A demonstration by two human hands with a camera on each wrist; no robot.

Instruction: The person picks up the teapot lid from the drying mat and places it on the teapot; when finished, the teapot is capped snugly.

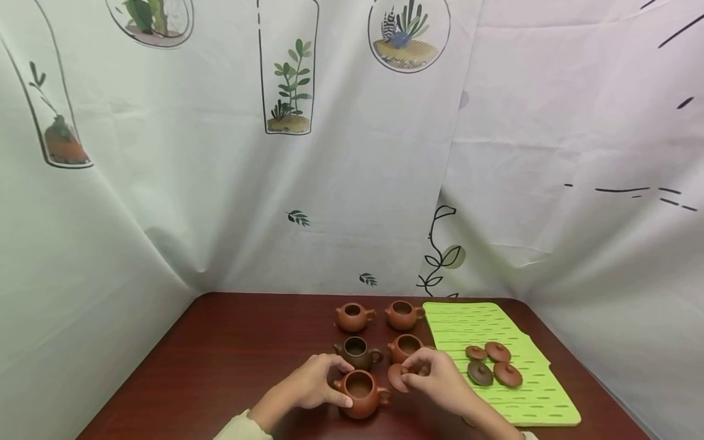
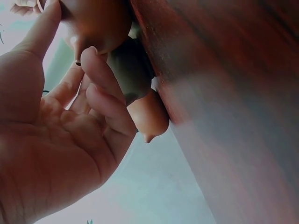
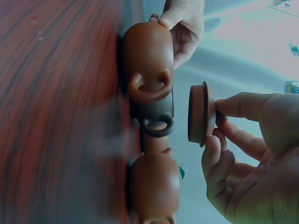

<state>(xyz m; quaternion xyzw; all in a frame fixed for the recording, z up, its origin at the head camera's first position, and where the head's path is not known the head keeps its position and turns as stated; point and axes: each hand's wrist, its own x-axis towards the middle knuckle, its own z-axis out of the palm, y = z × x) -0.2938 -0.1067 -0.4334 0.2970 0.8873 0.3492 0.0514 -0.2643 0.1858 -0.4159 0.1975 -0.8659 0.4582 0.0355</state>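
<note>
In the head view my left hand [image 1: 315, 383] holds the nearest reddish-brown teapot [image 1: 360, 394] by its side, thumb at the front and fingers behind. That teapot has no lid on, and its handle points right. My right hand [image 1: 440, 376] pinches a reddish-brown teapot lid [image 1: 398, 377] by its knob, just right of the teapot. The right wrist view shows the lid [image 3: 200, 114] held in the air, apart from the teapot, its flange side facing the table. Just behind the held teapot stands a dark brown teapot [image 1: 357, 352], also lidless.
Three more lidless reddish teapots stand behind: one [image 1: 406, 347] near the right hand, two at the back, left [image 1: 353, 317] and right [image 1: 403, 315]. A green mat [image 1: 528, 406] on the right bears several lids, one dark [image 1: 480, 373]. The dark red table [image 1: 220, 366] meets a white curtain.
</note>
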